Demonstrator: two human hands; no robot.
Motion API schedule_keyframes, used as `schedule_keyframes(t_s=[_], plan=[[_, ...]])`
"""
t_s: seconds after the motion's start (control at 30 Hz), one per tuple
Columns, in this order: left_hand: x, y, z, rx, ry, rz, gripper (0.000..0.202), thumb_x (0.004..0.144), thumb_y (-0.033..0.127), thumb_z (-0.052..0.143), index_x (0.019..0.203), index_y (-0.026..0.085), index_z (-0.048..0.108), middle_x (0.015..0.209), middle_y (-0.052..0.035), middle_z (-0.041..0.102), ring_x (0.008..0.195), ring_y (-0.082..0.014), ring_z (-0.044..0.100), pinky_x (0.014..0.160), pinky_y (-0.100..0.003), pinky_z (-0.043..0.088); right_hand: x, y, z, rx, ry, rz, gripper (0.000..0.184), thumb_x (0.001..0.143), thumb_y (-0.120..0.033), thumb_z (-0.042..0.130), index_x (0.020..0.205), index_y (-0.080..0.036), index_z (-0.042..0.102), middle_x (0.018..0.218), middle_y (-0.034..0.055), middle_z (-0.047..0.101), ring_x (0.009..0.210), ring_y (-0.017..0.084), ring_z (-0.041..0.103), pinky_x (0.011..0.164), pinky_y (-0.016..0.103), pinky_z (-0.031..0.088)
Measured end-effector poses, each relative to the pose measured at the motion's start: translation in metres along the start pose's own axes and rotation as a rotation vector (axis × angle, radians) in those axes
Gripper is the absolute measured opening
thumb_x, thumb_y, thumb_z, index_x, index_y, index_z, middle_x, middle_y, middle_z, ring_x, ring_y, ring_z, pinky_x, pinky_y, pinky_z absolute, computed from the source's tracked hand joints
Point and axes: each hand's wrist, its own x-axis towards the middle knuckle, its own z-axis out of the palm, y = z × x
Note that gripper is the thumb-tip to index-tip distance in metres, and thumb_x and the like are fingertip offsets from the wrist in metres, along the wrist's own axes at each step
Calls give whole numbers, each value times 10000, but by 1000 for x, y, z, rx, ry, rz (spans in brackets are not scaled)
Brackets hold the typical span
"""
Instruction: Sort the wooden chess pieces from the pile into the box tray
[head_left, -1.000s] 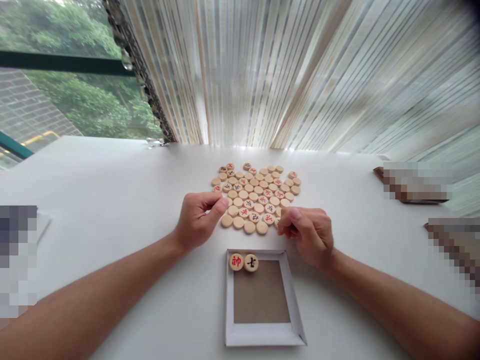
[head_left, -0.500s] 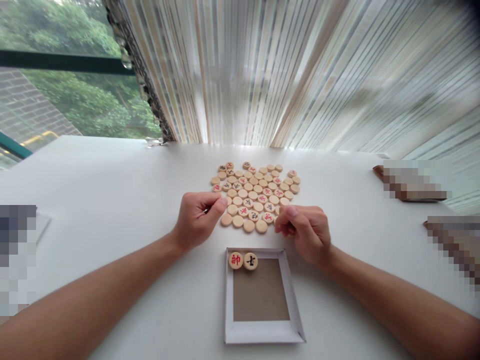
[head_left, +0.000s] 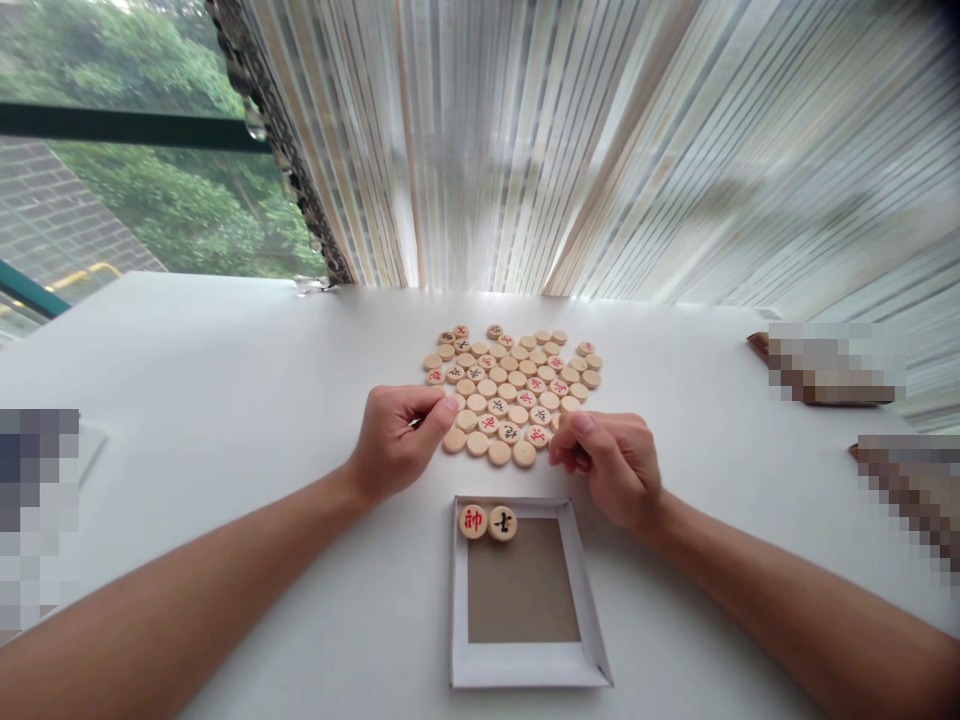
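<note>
Many round wooden xiangqi pieces (head_left: 517,414) lie packed together on the white table, some face up with red or black characters, others showing plain wood. My left hand (head_left: 397,435) is a loose fist at the near left edge of this cluster, thumb against the curled index finger. At the near right edge, my right hand (head_left: 611,458) is closed too, its fingers curled and hiding a few pieces. No piece shows in either hand. Between my forearms lies a shallow white box (head_left: 529,665), holding a red-marked piece (head_left: 473,521) and a black-marked piece (head_left: 502,523) side by side in its far left corner.
Two brown wooden-edged objects (head_left: 825,395), partly blurred out, rest at the right of the white table (head_left: 247,400). A blurred item (head_left: 37,500) is at the left edge. Striped curtains (head_left: 487,150) and a window (head_left: 150,180) stand behind the table.
The whole view has shifted very slightly. Both hands, the cluster and the two pieces in the box keep their places.
</note>
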Motion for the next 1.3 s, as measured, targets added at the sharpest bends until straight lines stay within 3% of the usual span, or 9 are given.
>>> schedule_keyframes(t_s=[0.4, 0.7, 0.93, 1.1, 1.3], plan=[[0, -2, 0, -1, -2, 11, 470, 939, 261, 556, 568, 212, 269, 550, 52, 222, 516, -86, 220, 491, -279, 187, -1, 2, -1, 17, -6, 34, 596, 1102, -431, 480, 604, -180, 692, 537, 16, 615, 460, 109, 475, 477, 261, 361], [0, -5, 0, -21, 17, -30, 472, 953, 277, 553, 557, 209, 308, 544, 47, 264, 517, -91, 251, 487, -271, 200, 6, 1, 0, 53, 60, 131, 625, 1068, -524, 501, 570, -186, 669, 476, 13, 563, 401, 118, 445, 402, 266, 308], [0, -7, 0, -40, 35, -51, 477, 955, 311, 556, 554, 214, 316, 531, 48, 271, 509, -95, 260, 473, -262, 205, 18, 2, -8, -11, 133, 183, 607, 1037, -584, 530, 611, -183, 688, 513, 34, 600, 465, 143, 504, 443, 267, 375], [2, -9, 0, -32, 47, -35, 459, 939, 308, 548, 563, 214, 304, 549, 48, 262, 525, -96, 260, 485, -257, 206, 45, 6, -17, -171, 53, 231, 432, 995, -512, 622, 774, -165, 752, 666, 45, 699, 569, 152, 579, 522, 269, 442], [5, -11, 0, -27, 54, -37, 453, 946, 329, 523, 564, 217, 306, 548, 45, 267, 531, -100, 259, 485, -253, 209, 107, 20, -20, -485, -23, 315, 216, 921, -334, 688, 928, -170, 830, 840, 66, 800, 771, 216, 706, 727, 339, 526]])
